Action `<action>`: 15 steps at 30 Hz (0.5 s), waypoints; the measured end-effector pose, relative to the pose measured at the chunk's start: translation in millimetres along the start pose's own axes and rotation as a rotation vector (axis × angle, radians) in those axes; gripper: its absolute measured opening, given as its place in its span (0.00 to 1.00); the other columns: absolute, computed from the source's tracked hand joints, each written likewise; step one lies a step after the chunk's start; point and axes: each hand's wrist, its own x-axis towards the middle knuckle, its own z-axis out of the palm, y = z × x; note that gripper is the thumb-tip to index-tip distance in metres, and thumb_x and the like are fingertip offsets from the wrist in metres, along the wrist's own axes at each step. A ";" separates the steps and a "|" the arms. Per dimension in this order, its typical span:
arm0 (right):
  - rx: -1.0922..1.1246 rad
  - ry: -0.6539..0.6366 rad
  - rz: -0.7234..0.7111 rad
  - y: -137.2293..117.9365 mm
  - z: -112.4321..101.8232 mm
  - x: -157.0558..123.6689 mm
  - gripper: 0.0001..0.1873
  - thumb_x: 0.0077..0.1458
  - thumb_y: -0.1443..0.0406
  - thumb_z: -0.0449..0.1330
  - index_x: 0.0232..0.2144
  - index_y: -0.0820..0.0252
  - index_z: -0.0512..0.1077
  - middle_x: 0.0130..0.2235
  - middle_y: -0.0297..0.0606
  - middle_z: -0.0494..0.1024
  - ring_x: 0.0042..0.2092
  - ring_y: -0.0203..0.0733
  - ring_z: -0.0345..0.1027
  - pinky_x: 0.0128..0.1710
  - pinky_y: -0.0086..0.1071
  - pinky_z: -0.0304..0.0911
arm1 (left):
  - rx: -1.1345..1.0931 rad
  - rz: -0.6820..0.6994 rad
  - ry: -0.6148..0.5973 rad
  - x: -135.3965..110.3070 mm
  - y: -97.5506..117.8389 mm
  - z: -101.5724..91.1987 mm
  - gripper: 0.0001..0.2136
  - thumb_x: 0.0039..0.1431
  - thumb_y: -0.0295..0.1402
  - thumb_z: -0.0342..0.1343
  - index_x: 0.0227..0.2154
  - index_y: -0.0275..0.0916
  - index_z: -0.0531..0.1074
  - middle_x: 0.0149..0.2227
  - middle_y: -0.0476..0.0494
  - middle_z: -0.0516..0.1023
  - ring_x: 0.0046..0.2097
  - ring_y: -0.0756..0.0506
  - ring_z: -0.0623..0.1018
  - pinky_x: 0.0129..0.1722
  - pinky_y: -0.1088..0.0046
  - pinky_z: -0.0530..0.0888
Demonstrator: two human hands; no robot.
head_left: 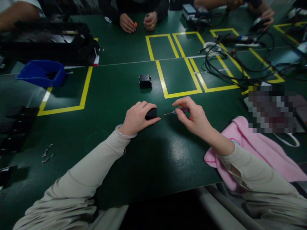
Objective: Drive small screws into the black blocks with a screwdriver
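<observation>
My left hand is closed over a small black block that rests on the green table. My right hand pinches a thin screwdriver with a dark handle. Its metal tip points left and meets the side of the black block. A second small black block stands alone farther back, near the yellow floor-tape outlines. A clear bangle sits on my left wrist.
A pink cloth lies at the right by my elbow. Several small screws lie at the left. A blue bin and black trays stand at the back left. Tangled cables lie back right. Other people's hands rest across the table.
</observation>
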 end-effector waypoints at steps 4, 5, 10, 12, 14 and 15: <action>0.034 -0.025 0.033 1.8 0.6 -0.6 0.04 0.64 0.63 0.56 0.40 0.57 0.69 0.28 0.30 0.71 0.26 0.34 0.66 0.28 0.29 0.60 | 0.004 0.001 -0.002 0.0 0.2 -0.3 0.20 0.64 0.52 0.55 0.49 0.41 0.72 0.44 0.42 0.77 0.44 0.42 0.74 0.43 0.66 0.69; 0.038 -0.035 0.040 1.9 0.7 -0.8 0.05 0.65 0.62 0.56 0.39 0.57 0.69 0.27 0.29 0.70 0.25 0.33 0.65 0.27 0.29 0.59 | 0.004 0.000 -0.003 0.0 0.3 -0.4 0.20 0.64 0.51 0.55 0.49 0.41 0.72 0.44 0.42 0.77 0.44 0.42 0.74 0.43 0.66 0.69; 0.023 -0.002 0.026 0.9 1.3 -0.7 0.05 0.62 0.65 0.56 0.41 0.56 0.69 0.31 0.32 0.74 0.30 0.35 0.69 0.31 0.29 0.62 | 0.002 -0.003 -0.003 0.2 0.7 -1.1 0.20 0.64 0.52 0.54 0.48 0.42 0.72 0.44 0.42 0.77 0.44 0.42 0.74 0.42 0.66 0.69; 0.033 0.006 0.024 1.0 1.4 -0.6 0.06 0.62 0.66 0.56 0.42 0.56 0.69 0.31 0.32 0.74 0.30 0.36 0.70 0.31 0.30 0.63 | 0.002 -0.003 0.000 0.1 0.9 -1.2 0.20 0.64 0.52 0.54 0.48 0.42 0.72 0.44 0.42 0.77 0.44 0.42 0.74 0.42 0.66 0.69; 0.047 -0.016 0.037 1.6 1.3 -0.7 0.04 0.63 0.64 0.56 0.41 0.56 0.68 0.30 0.31 0.73 0.27 0.34 0.68 0.29 0.29 0.62 | 0.000 -0.002 0.002 0.0 0.9 -1.1 0.20 0.64 0.52 0.54 0.48 0.42 0.72 0.44 0.42 0.77 0.44 0.42 0.74 0.42 0.66 0.69; 0.051 -0.032 0.046 1.9 1.3 -0.8 0.04 0.64 0.63 0.55 0.40 0.56 0.68 0.29 0.30 0.72 0.25 0.33 0.67 0.28 0.29 0.61 | 0.001 -0.003 0.003 -0.1 0.9 -1.0 0.20 0.64 0.52 0.54 0.48 0.42 0.72 0.44 0.42 0.77 0.44 0.42 0.74 0.42 0.66 0.69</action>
